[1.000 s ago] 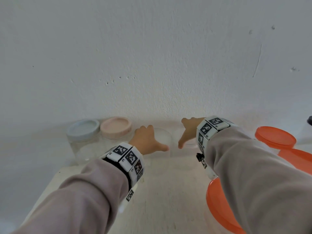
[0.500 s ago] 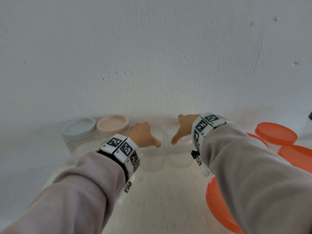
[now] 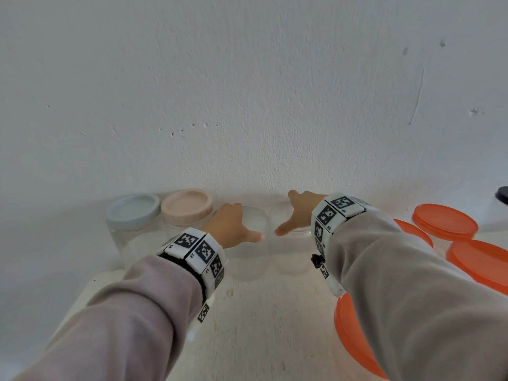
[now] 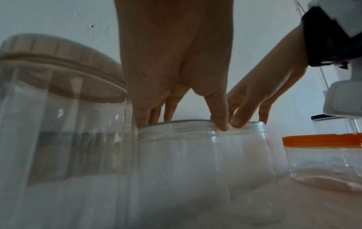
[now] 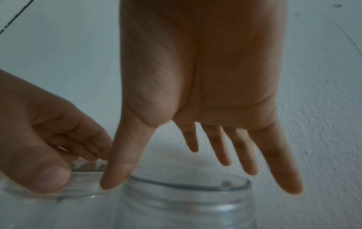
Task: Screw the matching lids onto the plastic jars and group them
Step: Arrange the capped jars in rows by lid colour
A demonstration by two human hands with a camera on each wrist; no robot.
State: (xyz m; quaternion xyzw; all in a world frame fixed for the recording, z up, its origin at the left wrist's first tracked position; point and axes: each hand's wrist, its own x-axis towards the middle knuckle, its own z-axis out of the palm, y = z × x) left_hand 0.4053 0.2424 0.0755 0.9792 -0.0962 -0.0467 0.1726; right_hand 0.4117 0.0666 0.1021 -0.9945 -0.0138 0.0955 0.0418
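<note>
Two lidless clear plastic jars stand side by side against the wall. My left hand (image 3: 236,224) grips the rim of the left clear jar (image 3: 254,222) (image 4: 195,155), thumb on the near side and fingers curled over the far side. My right hand (image 3: 297,215) (image 5: 182,176) hovers with straight, spread fingers over the mouth of the right clear jar (image 3: 277,213) (image 5: 186,201), its thumb touching the near rim. The two thumbs almost meet. To the left stand a blue-lidded jar (image 3: 133,213) and a pink-lidded jar (image 3: 187,204) (image 4: 58,108).
Three orange-lidded jars sit on the right of the pale table (image 3: 261,325): one at the back (image 3: 445,221), one beside it (image 3: 481,262), one near my right forearm (image 3: 354,339). A black-lidded jar (image 3: 501,196) stands at the far right. The white wall is close behind.
My two hands have drawn closer together, so the thumbs now nearly touch. The two clear jars stand tighter side by side next to the pink-lidded jar.
</note>
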